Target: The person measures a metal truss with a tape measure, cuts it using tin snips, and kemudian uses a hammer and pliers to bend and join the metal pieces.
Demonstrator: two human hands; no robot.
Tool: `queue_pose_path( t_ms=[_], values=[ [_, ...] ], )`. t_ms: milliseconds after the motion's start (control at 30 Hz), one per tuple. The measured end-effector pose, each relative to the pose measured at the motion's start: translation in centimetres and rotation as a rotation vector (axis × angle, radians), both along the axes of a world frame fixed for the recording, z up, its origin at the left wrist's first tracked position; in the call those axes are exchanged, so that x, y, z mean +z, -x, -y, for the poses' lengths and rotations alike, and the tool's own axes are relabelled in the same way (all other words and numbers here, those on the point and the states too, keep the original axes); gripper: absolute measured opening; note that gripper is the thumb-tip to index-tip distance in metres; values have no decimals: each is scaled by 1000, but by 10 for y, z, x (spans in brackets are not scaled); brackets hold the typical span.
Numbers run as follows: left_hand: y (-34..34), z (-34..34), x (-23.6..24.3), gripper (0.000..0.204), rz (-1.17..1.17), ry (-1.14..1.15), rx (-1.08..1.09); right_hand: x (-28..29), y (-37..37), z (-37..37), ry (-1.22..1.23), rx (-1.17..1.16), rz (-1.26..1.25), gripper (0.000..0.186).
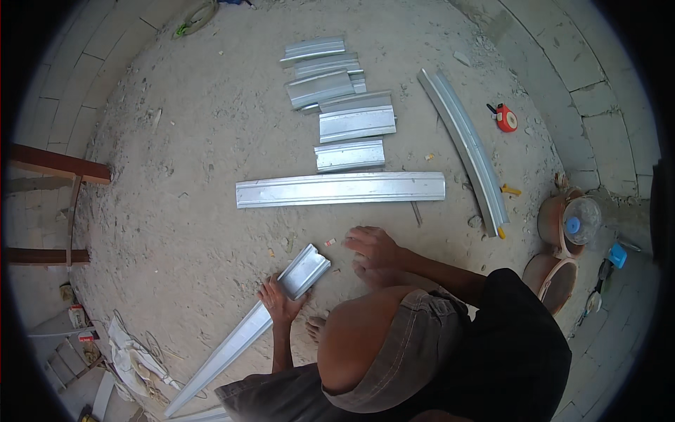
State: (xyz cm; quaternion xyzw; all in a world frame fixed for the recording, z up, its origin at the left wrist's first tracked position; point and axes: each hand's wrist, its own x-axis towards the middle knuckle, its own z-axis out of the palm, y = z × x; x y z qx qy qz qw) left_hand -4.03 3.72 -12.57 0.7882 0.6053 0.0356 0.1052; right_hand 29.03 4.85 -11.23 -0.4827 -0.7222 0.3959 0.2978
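Note:
My left hand [278, 298] is closed around a silvery metal channel near the floor, its fingers wrapped over the edge. On its far side a short channel section [305, 271] juts out. Behind it a long narrow channel [223, 357] runs toward the lower left. I cannot tell whether these are one piece or two overlapping. My right hand [373, 246] hovers above my foot with fingers loosely stretched to the left and nothing visible in them. Ahead of it lies a straight metal channel [341, 189].
Several short cut channels [356, 124] lie in a row farther off. To the right are a curved-looking long channel [464, 144], a red tape measure [505, 118], brown buckets [550, 281] and a blue-handled tool [616, 257]. A white sack [133, 355] lies lower left.

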Motion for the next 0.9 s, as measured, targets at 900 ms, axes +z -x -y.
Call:
queue_pose_path(
  t_ms=[900],
  values=[
    [-8, -80, 29, 88, -158, 105, 17, -4, -129, -44, -93, 5, 852, 68]
  ],
)
